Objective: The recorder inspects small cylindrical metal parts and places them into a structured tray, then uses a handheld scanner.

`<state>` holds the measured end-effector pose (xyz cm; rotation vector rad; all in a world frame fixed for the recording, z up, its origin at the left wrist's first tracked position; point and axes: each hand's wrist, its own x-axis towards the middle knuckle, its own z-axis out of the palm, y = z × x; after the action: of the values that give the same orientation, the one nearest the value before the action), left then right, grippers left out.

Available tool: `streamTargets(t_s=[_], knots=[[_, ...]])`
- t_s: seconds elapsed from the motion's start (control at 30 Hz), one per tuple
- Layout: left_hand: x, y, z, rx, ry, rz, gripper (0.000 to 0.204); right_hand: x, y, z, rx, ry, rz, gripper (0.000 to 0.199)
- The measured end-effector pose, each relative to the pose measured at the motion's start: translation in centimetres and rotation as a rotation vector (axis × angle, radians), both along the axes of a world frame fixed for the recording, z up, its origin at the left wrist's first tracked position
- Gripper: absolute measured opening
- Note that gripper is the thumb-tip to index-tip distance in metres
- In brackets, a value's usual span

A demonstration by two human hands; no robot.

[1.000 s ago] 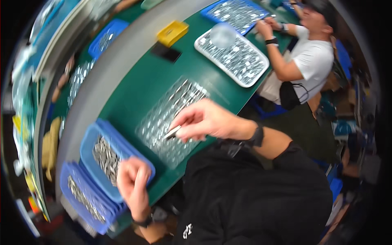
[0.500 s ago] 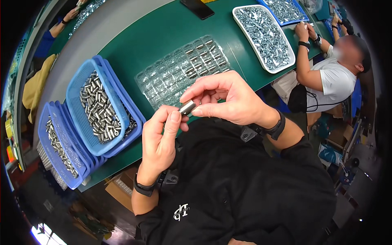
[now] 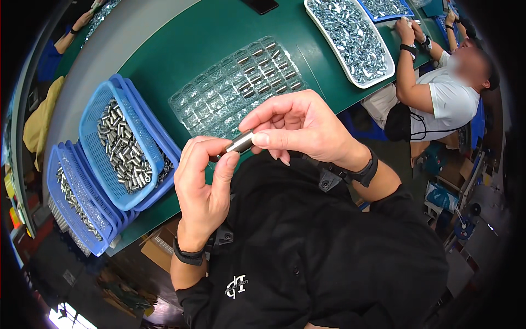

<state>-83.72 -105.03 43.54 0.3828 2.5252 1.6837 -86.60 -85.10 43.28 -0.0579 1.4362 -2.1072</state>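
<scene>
A short, shiny metal cylinder point(image 3: 240, 143) is held slantwise in front of my chest, just short of the clear tray. My right hand point(image 3: 312, 129) pinches its upper right end, thumb on the near side and index finger curled over. At the lower left end, the index finger and thumb of my left hand point(image 3: 203, 189) close around the tip. Beyond my hands, a clear plastic blister tray point(image 3: 211, 101) lies on the green table point(image 3: 192, 41). Similar metal cylinders point(image 3: 268, 71) fill several pockets on its right side; the left pockets hold none.
To the left stands a blue basket point(image 3: 90, 131) of metal cylinders, nested over another. Another blue basket point(image 3: 55, 178) with metal parts is beside it. A white tray point(image 3: 359, 85) of shiny parts stands far right, near a co-worker point(image 3: 452, 104). A dark phone point(image 3: 262, 5) lies at the back.
Both hands and the cylinder have shifted slightly left in view. My left fingers have moved back toward the cylinder's end, so more of its side shows. The table scene has also shifted left.
</scene>
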Motion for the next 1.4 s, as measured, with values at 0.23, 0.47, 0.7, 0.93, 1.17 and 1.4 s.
streamTargets(t_s=[0.23, 0.47, 0.7, 0.93, 1.17, 1.4], knots=[[0.1, 0.5, 0.0, -0.012, -0.012, -0.02, 0.013, 0.2, 0.7, -0.3, -0.013, -0.035, 0.011, 0.02], [0.2, 0.6, 0.3, 0.023, 0.003, -0.013, 0.012, 0.5, 0.5, -0.3, -0.046, 0.01, 0.001, 0.02], [0.9, 0.0, -0.5, 0.144, -0.062, -0.006, 0.011, 0.9, 0.1, -0.2, 0.047, 0.214, -0.005, 0.022], [0.9, 0.0, 0.2, 0.151, -0.081, 0.012, 0.009, 1.4, -0.3, 0.1, 0.128, 0.27, -0.063, 0.024], [0.5, 0.3, -0.6, 0.09, 0.084, 0.022, 0.013, 1.3, -0.3, 0.5, 0.052, 0.0, 0.001, 0.024], [0.5, 0.4, 0.0, 0.144, 0.022, 0.038, 0.015, 1.7, -0.5, 0.4, 0.086, 0.237, -0.089, 0.021]])
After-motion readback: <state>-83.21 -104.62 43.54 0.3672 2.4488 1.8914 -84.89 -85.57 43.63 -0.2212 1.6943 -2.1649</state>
